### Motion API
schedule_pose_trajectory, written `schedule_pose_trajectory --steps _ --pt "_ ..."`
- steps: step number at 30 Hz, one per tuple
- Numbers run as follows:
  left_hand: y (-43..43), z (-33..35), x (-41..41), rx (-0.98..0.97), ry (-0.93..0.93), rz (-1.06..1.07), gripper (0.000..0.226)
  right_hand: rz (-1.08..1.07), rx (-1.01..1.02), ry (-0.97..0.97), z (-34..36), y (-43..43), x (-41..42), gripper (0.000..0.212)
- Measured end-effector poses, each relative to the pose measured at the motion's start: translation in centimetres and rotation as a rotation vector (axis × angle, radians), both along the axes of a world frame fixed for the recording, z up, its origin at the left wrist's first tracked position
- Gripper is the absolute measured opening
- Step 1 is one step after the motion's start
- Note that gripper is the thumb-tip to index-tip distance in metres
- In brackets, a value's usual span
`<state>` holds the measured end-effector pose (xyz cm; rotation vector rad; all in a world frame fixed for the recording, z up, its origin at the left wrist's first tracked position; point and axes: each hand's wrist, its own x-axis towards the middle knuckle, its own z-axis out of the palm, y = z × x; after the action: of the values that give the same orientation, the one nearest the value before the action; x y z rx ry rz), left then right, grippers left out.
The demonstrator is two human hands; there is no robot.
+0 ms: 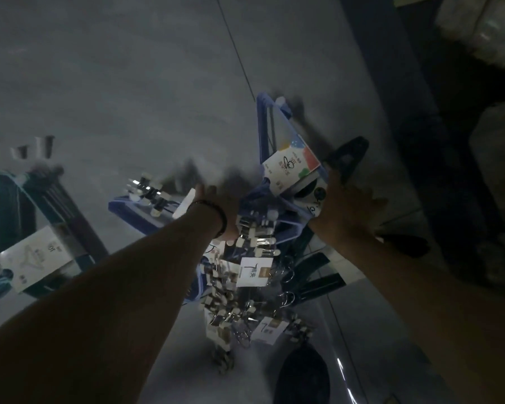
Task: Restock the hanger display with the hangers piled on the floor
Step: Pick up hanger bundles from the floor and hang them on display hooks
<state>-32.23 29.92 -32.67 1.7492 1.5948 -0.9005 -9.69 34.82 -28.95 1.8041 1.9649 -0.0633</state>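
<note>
Though motion blur hides its fingers, so the grip cannot be told, the left hand [216,212] reaches into the clip-hanger pile [254,243] on the floor [129,83]. Right hand [344,209] touches the blue hanger bundle [290,163]; grip likewise unclear. Teal hanger bundle [27,225] lies well apart, leftward.

It is dark and blurry. Two bare arms reach down to hangers piled on the grey floor [129,83]. The left hand [216,212] and the right hand [344,209] are at the blue hangers [261,126] in the middle, but their fingers are too blurry to make out. Shiny clip hangers [254,243] lie just below. Dark green hangers [12,205] lie by the floor's left edge.
</note>
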Motion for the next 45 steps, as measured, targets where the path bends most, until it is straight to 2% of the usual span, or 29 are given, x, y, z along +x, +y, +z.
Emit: schedule_pose_trajectory --steps 3,6,9,12,14,15,17,18,19,20,22,25,28,30,33,37,40,42,45 --pt "-0.6 1.1 -0.5 0.009 -0.074 -0.001 0.08 -0.096 -0.053 0.029 0.1 0.2 -0.7 0.112" --pt "-2.4 1.7 0.0 -0.023 -0.173 -0.017 0.076 -0.252 -0.131 0.238 0.5 1.5 -2.3 0.118" --pt "-2.9 1.4 1.0 0.072 -0.224 -0.059 0.057 -0.375 -0.165 0.414 1.3 2.8 -3.9 0.124" --pt "-2.8 1.3 1.6 0.145 -0.275 0.117 0.034 -0.369 -0.18 0.454 3.0 2.1 -4.8 0.12" --pt "-3.8 1.1 1.8 0.214 -0.391 0.441 0.027 -0.305 -0.154 0.441 4.3 0.7 -5.4 0.111" --pt "-4.4 1.7 1.6 0.223 -0.528 0.743 0.028 -0.27 -0.135 0.434 5.1 -0.1 -5.8 0.111" --pt "-5.8 4.7 0.8 0.204 -0.979 1.512 0.026 -0.227 -0.124 0.454 6.8 -2.0 -7.0 0.109" --pt "-6.5 6.6 0.1 0.166 -1.155 1.799 0.02 -0.212 -0.111 0.48 7.6 -3.1 -7.7 0.107" --pt "-7.3 8.4 -0.9 0.102 -1.259 1.977 0.017 -0.196 -0.093 0.521 8.5 -4.5 -8.6 0.107" --pt "-8.3 10.2 -1.9 0.033 -1.334 2.065 0.019 -0.193 -0.088 0.561 9.3 -6.0 -9.8 0.108" --pt "-10.5 13.6 -3.9 -0.011 -1.423 2.07 0.037 -0.202 -0.111 0.628 11.0 -9.4 -12.5 0.11" --pt "-14.4 15.7 -6.7 0.149 -1.37 2.127 0.033 -0.106 -0.133 0.628 12.9 -14.7 -16.8 0.105" --pt "-18.2 16.2 -9.5 0.261 -1.176 2.267 0.038 0.036 -0.107 0.597 13.4 -19.0 -20.8 0.104" --pt "-20.6 15.6 -12.2 0.259 -0.999 2.284 0.033 0.095 -0.132 0.554 13.0 -21.1 -23.6 0.106" --pt "-24.2 13.3 -16.9 0.136 -0.862 2.366 0.024 0.23 -0.204 0.529 10.5 -23.5 -27.5 0.111" --pt "-28.2 7.5 -22.9 0.186 -0.629 2.195 0.036 0.356 -0.316 0.592 4.9 -26.0 -32.4 0.125" --pt "-29.9 3.2 -26.2 0.143 -0.579 2.139 0.033 0.35 -0.494 0.608 0.9 -27.4 -35.2 0.134" --pt "-30.4 1.2 -27.1 0.168 -0.52 2.11 0.029 0.315 -0.621 0.627 -1.5 -27.9 -36.1 0.126" --pt "-30.8 -1.0 -27.0 0.218 -0.24 1.933 0.034 0.254 -0.723 0.601 -6.4 -27.7 -35.6 0.1"
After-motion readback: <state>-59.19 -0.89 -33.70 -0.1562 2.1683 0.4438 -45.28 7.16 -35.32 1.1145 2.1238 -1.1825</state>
